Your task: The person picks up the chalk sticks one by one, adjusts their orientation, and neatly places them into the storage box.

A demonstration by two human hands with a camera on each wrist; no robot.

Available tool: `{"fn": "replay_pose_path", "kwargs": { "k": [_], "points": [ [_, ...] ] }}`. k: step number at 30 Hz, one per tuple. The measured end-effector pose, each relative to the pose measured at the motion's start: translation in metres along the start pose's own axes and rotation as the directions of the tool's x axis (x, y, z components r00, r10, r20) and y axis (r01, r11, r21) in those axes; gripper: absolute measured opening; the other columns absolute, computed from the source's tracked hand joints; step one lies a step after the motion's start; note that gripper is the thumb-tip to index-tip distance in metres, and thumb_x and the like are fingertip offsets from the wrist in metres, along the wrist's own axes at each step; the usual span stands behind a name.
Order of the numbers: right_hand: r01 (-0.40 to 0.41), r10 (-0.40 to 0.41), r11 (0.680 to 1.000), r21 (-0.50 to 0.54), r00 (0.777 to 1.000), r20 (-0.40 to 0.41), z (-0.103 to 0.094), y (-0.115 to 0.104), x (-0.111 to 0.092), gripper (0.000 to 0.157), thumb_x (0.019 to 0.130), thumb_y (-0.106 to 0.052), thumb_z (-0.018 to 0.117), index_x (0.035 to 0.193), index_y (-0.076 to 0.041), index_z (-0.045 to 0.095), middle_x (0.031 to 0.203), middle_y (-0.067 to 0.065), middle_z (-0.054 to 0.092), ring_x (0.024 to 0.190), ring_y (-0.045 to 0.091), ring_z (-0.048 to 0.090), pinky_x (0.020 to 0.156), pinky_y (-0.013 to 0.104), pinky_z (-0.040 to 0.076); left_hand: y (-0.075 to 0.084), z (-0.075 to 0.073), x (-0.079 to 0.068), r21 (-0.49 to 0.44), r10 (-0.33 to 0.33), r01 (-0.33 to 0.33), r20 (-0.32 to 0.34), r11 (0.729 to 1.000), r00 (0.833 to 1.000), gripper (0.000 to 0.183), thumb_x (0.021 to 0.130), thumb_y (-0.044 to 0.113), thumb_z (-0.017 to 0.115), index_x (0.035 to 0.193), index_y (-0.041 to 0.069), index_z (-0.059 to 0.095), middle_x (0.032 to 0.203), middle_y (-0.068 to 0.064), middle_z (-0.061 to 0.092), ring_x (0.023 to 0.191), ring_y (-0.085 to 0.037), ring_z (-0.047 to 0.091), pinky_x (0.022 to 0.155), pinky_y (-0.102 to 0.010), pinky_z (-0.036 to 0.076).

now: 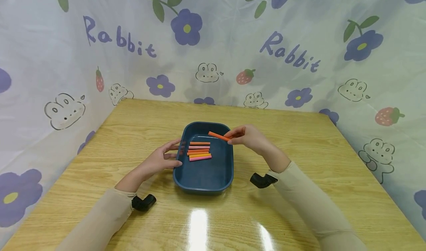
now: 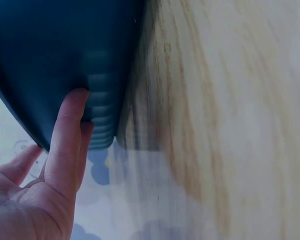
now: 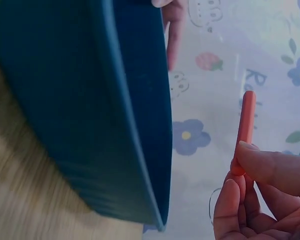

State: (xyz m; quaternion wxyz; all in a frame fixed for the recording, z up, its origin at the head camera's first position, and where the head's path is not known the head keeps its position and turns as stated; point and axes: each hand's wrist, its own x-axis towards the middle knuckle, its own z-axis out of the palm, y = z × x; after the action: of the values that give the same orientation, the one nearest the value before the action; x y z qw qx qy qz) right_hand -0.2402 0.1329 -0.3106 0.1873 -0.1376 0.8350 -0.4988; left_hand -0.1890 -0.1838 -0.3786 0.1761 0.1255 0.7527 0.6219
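Observation:
A dark blue rectangular tray [image 1: 203, 177] sits on the table. Inside it, several orange and pink chalk sticks [image 1: 199, 147] lie side by side toward the left. My right hand [image 1: 249, 138] pinches an orange chalk stick [image 1: 218, 136] between thumb and fingers, above the tray's right rim. In the right wrist view this chalk [image 3: 246, 120] points up from the fingertips, apart from the tray wall [image 3: 65, 100]. At the tray's left side my left hand [image 1: 163, 156] rests, its fingers fairly straight. The left wrist view has those fingers [image 2: 67, 130] touching the ribbed outer wall.
The wooden table [image 1: 293, 143] stretches around the tray on all sides. Behind it and at both sides hangs a white curtain [image 1: 226, 51] printed with flowers, rabbits and strawberries. Black wrist mounts [image 1: 263, 180] stick out from both beige sleeves [image 1: 313, 203].

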Motion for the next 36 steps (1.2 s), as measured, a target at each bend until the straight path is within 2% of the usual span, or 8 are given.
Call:
{"fn": "replay_pose_path", "kwargs": {
  "k": [8,17,25,32,36],
  "points": [
    [0.016,-0.016,1.0,-0.015,0.999,0.043,0.012,-0.012,0.02,0.021,0.083,-0.005,0.068,0.105,-0.005,0.07,0.102,0.007,0.063,0.094,0.024,0.058,0.088,0.04,0.046,-0.002,-0.001,0.001,0.002,0.002,-0.002,0.002,1.0,1.0,0.081,0.083,0.004,0.066,0.149,0.012,0.019,0.141,-0.024,0.029,0.124,-0.042,0.038,0.082,-0.04,0.05],
    [0.051,-0.052,0.999,0.008,0.996,0.067,0.029,-0.018,0.042,0.021,0.083,-0.001,0.067,0.104,-0.002,0.069,0.101,0.008,0.063,0.095,0.023,0.056,0.088,0.039,0.046,-0.003,-0.001,0.0,0.003,0.011,-0.011,0.002,1.0,1.0,0.082,0.083,0.005,0.067,0.149,0.011,0.019,0.141,-0.024,0.029,0.124,-0.041,0.038,0.082,-0.04,0.05],
    [0.009,-0.011,1.0,0.027,0.997,0.079,0.043,-0.016,0.064,0.024,0.083,0.0,0.067,0.106,-0.002,0.069,0.105,0.008,0.063,0.101,0.023,0.055,0.092,0.039,0.043,-0.004,-0.002,0.001,0.006,0.016,-0.016,0.007,1.0,1.0,0.082,0.083,0.008,0.068,0.149,0.012,0.019,0.14,-0.024,0.029,0.124,-0.042,0.039,0.082,-0.04,0.05],
    [-0.068,0.063,0.996,0.052,0.993,0.101,0.053,-0.008,0.079,0.023,0.082,0.001,0.067,0.105,-0.001,0.07,0.112,0.008,0.061,0.112,0.025,0.049,0.101,0.043,0.035,-0.005,-0.002,0.001,-0.008,0.024,-0.024,0.021,1.0,0.999,0.083,0.083,0.007,0.067,0.149,0.012,0.018,0.14,-0.025,0.028,0.124,-0.043,0.037,0.082,-0.04,0.05],
    [-0.092,0.087,0.995,0.038,0.988,0.131,0.057,-0.004,0.082,0.024,0.08,0.004,0.067,0.104,0.0,0.07,0.11,0.009,0.062,0.109,0.025,0.052,0.1,0.041,0.036,-0.005,-0.002,0.001,-0.005,0.017,-0.017,0.016,1.0,1.0,0.082,0.084,0.006,0.067,0.149,0.012,0.018,0.14,-0.024,0.028,0.124,-0.042,0.037,0.081,-0.04,0.051]
  ]
}}
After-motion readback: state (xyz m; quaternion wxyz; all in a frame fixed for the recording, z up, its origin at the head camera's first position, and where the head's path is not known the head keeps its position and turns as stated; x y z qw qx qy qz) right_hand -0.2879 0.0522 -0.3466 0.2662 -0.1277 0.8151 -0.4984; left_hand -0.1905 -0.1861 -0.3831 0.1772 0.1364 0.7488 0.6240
